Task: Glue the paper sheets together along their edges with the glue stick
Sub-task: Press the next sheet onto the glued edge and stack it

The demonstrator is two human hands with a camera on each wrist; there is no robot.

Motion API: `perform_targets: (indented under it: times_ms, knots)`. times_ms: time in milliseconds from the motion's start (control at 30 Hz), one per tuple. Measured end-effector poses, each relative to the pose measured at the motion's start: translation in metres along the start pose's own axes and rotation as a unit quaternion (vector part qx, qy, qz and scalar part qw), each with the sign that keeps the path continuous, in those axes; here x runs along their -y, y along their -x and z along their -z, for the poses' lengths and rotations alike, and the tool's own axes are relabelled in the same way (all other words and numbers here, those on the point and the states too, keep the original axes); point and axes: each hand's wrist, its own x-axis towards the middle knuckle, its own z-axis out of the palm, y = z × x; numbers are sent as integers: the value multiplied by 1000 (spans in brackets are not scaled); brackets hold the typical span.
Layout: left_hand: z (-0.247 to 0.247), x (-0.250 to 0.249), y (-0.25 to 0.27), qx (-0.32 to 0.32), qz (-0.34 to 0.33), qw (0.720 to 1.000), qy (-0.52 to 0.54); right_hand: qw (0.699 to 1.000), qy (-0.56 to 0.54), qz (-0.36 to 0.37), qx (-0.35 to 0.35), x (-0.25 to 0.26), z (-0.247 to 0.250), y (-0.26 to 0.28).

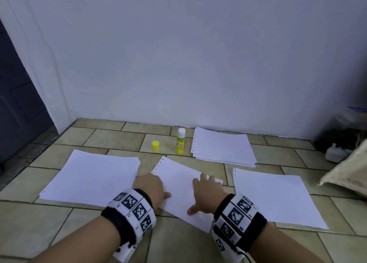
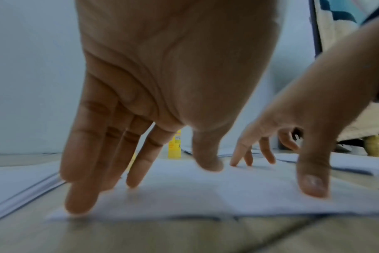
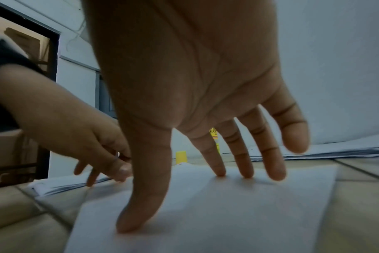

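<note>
We press the sheet (image 1: 179, 185) at lower centre of the floor (image 1: 59, 233) with both hands, left hand (image 1: 152, 187) and right hand (image 1: 208, 192), fingers spread flat, likely bonding its edges. The uncapped glue stick (image 1: 181, 141) stands above, near its cap (image 1: 155, 146).

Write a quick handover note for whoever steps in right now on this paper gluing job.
Left hand: open, fingertips pressing the left edge of the centre sheet.
Right hand: open, fingers spread flat on the same sheet.
Glue stick: uncapped, upright on the tiled floor near the wall; its yellow cap stands to its left.
Paper stacks: left, right, far right by the wall.
Done: cap off, the centre paper laid out; whether it is already glued cannot be told.
Left: glue and join the remaining sheets along their edges.
</note>
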Motion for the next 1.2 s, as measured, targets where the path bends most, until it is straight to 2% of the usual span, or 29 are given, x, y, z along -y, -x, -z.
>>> perform_targets:
  times_ms: [133, 233, 367, 500, 600, 900, 967, 1100, 1133, 1200]
  knots:
    - [5, 16, -17, 7, -31, 999, 12, 999, 3, 32, -6, -15, 1, -4]
    - [-1, 30, -34, 25, -91, 994, 56, 999, -20, 46, -6, -30, 2, -12]
    - [-5, 35, -45, 78, -119, 987, 69, 998, -64, 16, -16, -46, -2, -18]
    - [-8, 37, -46, 113, -112, 984, 77, 993, -117, -19, 6, -57, -4, -20]
    - [-11, 38, -47, 123, -102, 983, 96, 990, -141, -18, 20, -58, -1, -18]
    - [-10, 38, -47, 119, -103, 983, 93, 981, -189, -6, -44, -52, 5, -11]
    - [-10, 38, -47, 120, -103, 983, 93, 970, -239, 4, -48, -54, 7, -8]
    - [-9, 38, -47, 122, -105, 983, 89, 909, -401, -25, -109, -61, 10, -2]
    - [-9, 37, -47, 122, -105, 983, 91, 904, -413, -29, -109, -63, 9, -1]
    - [-9, 38, -47, 123, -105, 982, 96, 911, -404, -12, -74, -66, 4, 0]
